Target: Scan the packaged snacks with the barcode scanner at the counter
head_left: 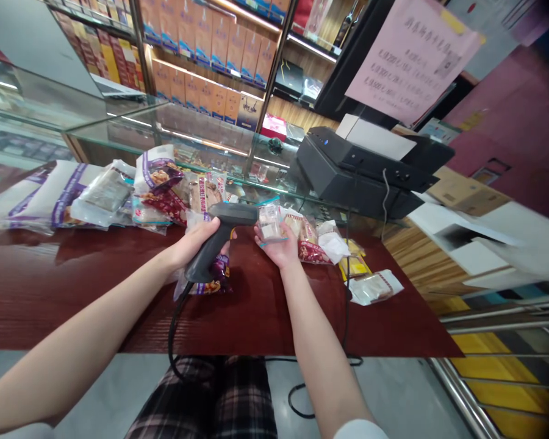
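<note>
My left hand (194, 244) clamps a black corded barcode scanner (210, 253), just apart from my right hand (277, 250) cupping a clear plastic packet (269, 222).

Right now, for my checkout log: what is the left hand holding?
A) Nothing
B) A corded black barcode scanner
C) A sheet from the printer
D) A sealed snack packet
B: the left hand is wrapped around the grip of the corded black barcode scanner.
</note>
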`<action>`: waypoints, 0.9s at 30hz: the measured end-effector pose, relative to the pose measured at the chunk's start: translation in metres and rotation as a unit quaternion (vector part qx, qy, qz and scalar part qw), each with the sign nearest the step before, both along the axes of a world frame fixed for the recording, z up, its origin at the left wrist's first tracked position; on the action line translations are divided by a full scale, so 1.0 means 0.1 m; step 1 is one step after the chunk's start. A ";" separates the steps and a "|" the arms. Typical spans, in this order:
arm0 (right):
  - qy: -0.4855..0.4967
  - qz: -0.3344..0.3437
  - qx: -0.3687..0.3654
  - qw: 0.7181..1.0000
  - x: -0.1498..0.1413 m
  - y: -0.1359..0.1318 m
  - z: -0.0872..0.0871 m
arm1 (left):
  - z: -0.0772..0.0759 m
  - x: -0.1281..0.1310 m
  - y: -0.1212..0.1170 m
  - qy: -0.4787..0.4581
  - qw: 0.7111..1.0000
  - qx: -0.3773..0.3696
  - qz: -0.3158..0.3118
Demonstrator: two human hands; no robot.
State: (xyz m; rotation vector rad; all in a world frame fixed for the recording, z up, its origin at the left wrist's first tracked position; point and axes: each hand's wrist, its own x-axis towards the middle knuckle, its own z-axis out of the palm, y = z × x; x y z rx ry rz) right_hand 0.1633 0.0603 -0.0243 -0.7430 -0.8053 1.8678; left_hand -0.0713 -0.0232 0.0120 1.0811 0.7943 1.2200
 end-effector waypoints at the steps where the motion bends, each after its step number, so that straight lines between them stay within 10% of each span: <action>1: -0.003 -0.001 -0.001 1.000 0.00 0.00 0.00 | 0.00 0.01 0.00 -0.001 1.000 -0.002 -0.003; 21: 0.008 0.028 0.006 1.000 -0.06 -0.04 0.06 | -0.01 -0.07 0.07 0.050 0.998 0.025 -0.028; 27: -0.136 -0.179 0.145 0.964 -0.01 0.01 0.12 | 0.01 -0.08 0.05 0.032 0.999 0.009 -0.025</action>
